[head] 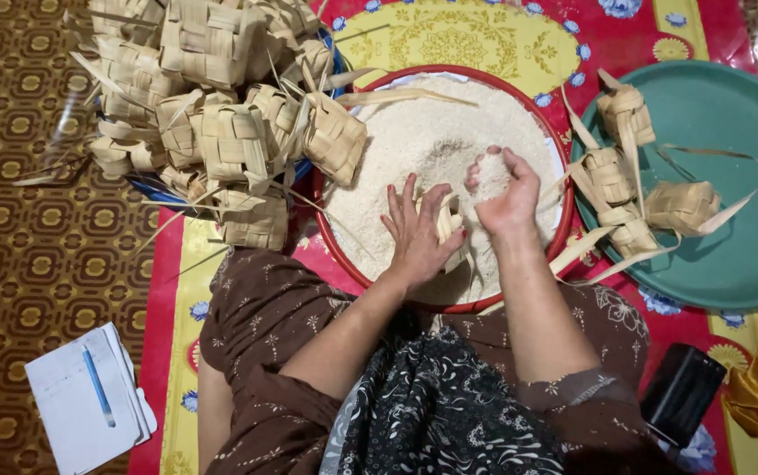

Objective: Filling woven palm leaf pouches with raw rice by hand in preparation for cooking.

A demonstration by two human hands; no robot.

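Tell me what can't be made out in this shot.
- Woven pouch, head view: mostly hidden under the left hand.
- Right hand: curled fingers hide how much rice it holds.
- Blue basin: buried under the pouch pile.
- Green tray: cut off by the right edge.

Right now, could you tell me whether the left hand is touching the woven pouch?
Touching: the head view shows the left hand with fingers wrapped over the woven pouch.

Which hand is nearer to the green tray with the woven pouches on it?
The right hand. It is cupped over the rice bowl, on the side next to the green tray. The left hand holds a woven pouch farther from the tray.
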